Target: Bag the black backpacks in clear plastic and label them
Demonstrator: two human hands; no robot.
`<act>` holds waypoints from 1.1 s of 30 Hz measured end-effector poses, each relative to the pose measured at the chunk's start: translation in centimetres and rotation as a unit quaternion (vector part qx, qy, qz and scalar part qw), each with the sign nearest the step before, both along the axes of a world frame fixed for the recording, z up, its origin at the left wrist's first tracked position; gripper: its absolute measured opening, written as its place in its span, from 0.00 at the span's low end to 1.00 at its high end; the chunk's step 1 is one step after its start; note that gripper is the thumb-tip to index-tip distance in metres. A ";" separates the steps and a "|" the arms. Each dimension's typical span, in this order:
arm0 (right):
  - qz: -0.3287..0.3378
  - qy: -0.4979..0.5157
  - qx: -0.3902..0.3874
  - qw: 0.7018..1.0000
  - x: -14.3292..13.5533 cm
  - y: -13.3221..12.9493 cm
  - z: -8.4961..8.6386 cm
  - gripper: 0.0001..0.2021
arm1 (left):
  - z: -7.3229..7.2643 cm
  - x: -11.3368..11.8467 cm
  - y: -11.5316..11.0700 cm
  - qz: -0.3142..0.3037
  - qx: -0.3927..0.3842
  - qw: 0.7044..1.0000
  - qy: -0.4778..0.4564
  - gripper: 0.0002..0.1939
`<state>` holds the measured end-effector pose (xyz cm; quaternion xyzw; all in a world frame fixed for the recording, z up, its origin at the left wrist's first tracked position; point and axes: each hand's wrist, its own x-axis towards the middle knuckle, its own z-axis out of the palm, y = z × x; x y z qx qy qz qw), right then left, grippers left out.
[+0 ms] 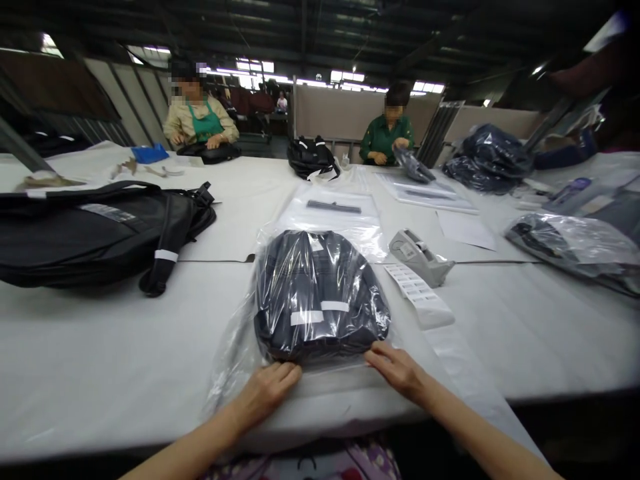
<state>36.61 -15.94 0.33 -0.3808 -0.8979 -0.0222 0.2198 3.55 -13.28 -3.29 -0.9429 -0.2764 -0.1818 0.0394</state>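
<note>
A black backpack point(320, 287) lies inside a clear plastic bag point(233, 353) on the white-covered table, with two white bands showing on its straps. At the near left corner, my left hand point(270, 390) is closed on the edge of the plastic bag. My right hand point(395, 367) pinches the same bag at the near right corner. Right of the backpack sit a grey tape dispenser point(420, 257) and a strip of printed labels point(417, 293).
An unwrapped black bag point(95, 233) lies at the left. Flat clear bags point(330, 220) are stacked behind the backpack. Wrapped bags point(575, 247) lie at the right. Across the white table point(125, 353), two people handle black items.
</note>
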 end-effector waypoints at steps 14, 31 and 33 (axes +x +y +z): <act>-0.037 0.110 -0.018 0.993 -0.6 0.8 -0.2 0.11 | 2.1 -0.3 -0.1 -0.025 0.081 0.991 -0.105 0.12; -0.181 0.161 -0.262 0.934 0.2 4.0 5.9 0.18 | 4.4 3.8 2.2 0.298 -0.127 0.931 -0.166 0.17; -0.143 0.177 -0.282 0.932 1.4 3.3 6.5 0.15 | 4.4 3.8 2.5 0.316 -0.153 0.926 -0.137 0.16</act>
